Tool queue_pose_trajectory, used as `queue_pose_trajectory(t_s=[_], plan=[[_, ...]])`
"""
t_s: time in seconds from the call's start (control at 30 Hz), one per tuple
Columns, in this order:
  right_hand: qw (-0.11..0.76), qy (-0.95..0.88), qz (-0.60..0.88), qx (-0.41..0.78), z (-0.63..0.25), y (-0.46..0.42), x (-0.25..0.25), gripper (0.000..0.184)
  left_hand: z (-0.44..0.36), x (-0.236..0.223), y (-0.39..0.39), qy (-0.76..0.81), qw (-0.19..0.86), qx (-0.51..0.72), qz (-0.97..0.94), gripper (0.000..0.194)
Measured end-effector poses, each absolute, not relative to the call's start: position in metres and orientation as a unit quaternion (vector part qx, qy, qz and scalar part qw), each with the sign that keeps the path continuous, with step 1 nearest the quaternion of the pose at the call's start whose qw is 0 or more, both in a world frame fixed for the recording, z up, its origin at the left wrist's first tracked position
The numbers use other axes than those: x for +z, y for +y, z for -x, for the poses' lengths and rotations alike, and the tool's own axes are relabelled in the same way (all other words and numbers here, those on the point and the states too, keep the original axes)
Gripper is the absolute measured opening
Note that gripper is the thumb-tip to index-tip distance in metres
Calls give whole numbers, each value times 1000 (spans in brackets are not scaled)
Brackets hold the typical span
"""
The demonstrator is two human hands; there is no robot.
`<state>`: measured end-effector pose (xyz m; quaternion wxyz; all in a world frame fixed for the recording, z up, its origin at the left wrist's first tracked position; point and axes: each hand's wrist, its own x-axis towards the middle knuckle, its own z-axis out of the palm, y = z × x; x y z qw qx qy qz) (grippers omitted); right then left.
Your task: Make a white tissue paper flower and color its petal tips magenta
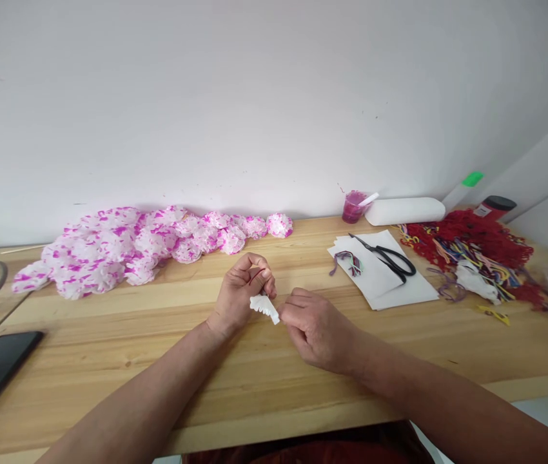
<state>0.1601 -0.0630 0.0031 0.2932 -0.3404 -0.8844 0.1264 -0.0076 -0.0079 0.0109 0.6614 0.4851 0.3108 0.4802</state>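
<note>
Presently, both bare hands meet above the middle of the wooden tabletop [235,393]. Left hand [238,293]: thumb and fingers drawn together, holding a small white pleated piece of thin, paper-like material [264,308]; a dark red thread [256,276] shows at the same fingers. The pleated piece hangs tilted between the hands, scalloped edge downward, lower end toward the right. Right hand [320,332]: fingers curled narrow at that lower end; cannot tell whether they pinch it.

Along the wall, left side: a long heap of white ruffled pompoms blotched with magenta [104,248], tapering to one round pompom at its right end. Near left edge: a flat black phone [0,367].

Right side: a stack of white paper sheets [380,293] bearing black-handled scissors [390,256], blades apart, and a small tuft of multicoloured yarn [350,261]. Behind, a clear cup stained magenta [354,206] stands beside a thick white roll [404,211]. Farther right, a tangled heap of mostly red yarn [484,235].
</note>
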Motion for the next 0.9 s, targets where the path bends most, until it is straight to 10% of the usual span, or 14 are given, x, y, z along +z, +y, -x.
queue_pose_trajectory(t_s=[0.9], plan=[[356,-697,497,374,-177,-46,11,10,18,14,2,451,582,309,-602,42]])
